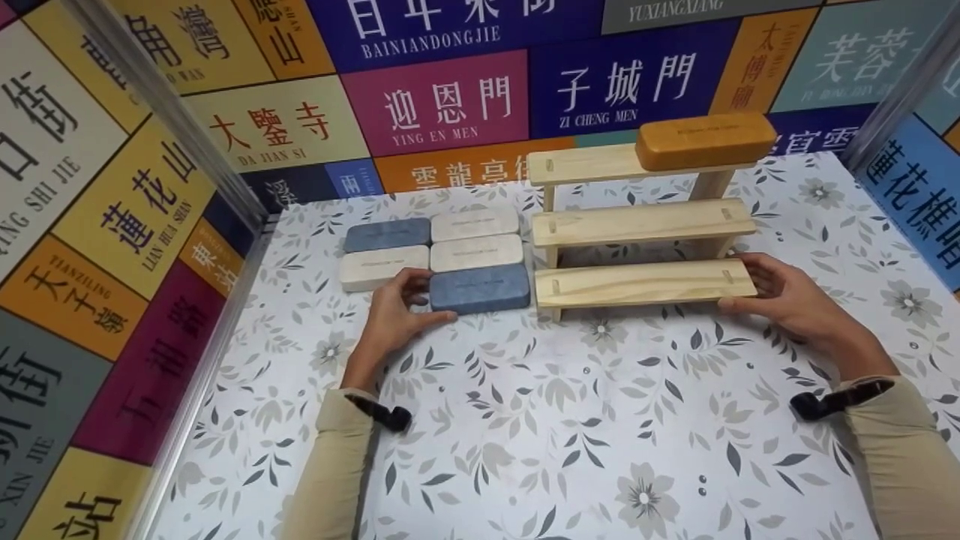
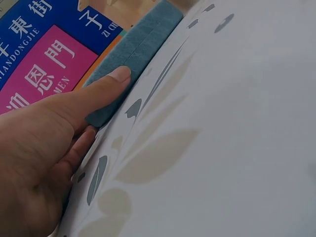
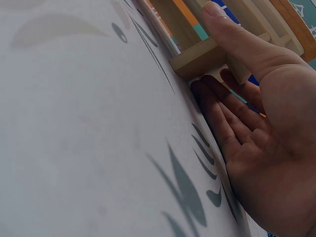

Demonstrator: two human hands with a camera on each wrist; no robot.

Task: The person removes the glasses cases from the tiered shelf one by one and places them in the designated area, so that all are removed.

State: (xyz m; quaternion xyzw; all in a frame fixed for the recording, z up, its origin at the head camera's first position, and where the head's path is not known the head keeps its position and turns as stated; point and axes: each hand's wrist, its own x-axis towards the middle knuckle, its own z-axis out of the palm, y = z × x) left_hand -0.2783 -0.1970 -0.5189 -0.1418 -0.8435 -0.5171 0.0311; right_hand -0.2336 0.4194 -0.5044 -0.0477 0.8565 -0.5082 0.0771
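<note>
In the head view my left hand [image 1: 396, 311] holds the left end of a blue glasses case [image 1: 480, 289] lying on the table, thumb along its front side and fingers behind. The left wrist view shows that thumb pressed on the case [image 2: 143, 39], near a thin seam. My right hand [image 1: 795, 300] grips the right end of the lowest plank of a three-tier wooden stand [image 1: 645, 285]. Its thumb lies at the plank's front edge in the right wrist view, with the fingers reaching round the plank end [image 3: 197, 61]. An orange glasses case [image 1: 705, 141] sits on the top tier's right side.
Beside the held case lie three white glasses cases [image 1: 476, 253] and another blue one [image 1: 388, 235], close together left of the stand. A white tablecloth [image 1: 525, 420] with grey leaves covers the table. Colourful panels [image 1: 450, 97] with lettering stand behind and at both sides.
</note>
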